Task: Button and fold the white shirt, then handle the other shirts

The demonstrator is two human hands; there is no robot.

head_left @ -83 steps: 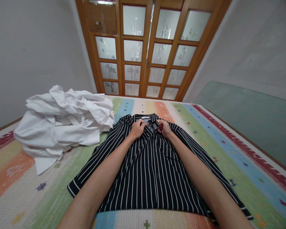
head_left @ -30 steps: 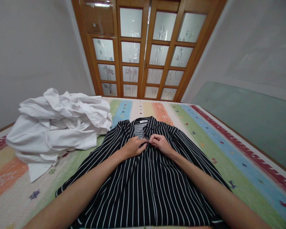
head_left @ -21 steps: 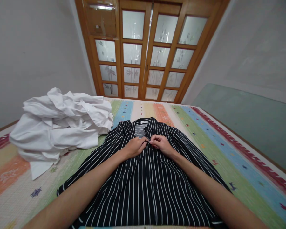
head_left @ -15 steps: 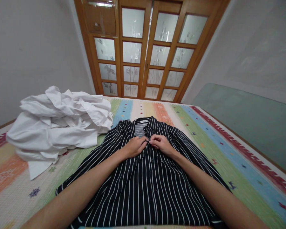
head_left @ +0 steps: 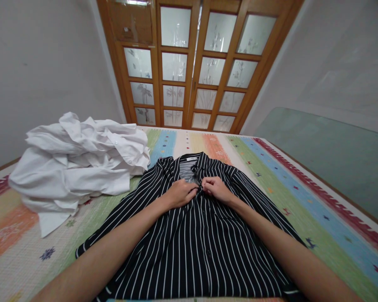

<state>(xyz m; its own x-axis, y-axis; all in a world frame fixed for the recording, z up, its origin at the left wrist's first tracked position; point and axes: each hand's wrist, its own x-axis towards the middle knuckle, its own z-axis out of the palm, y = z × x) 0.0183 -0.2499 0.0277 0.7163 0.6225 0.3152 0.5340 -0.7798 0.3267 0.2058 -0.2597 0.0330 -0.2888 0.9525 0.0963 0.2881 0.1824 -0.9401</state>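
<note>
A black shirt with white stripes lies spread out face up, its collar at the far end and its lower hem towards me. Just below the open collar, my left hand pinches one front edge of the shirt. Close beside it, my right hand has its fingers curled on the other front edge, near the button line. The fingertips almost meet; any button between them is too small and hidden to make out. Lower down the front, a dark button shows.
A crumpled heap of white cloth, with a small button on it, lies left of the shirt. Both rest on a colourful striped cover. A green board stands along the right wall. Wooden doors with glass panes close off the far end.
My hands have drawn slightly apart at the fingertips, the right one shifting a little to the right. The shirt front between them has moved slightly; the white cloth stays put.
</note>
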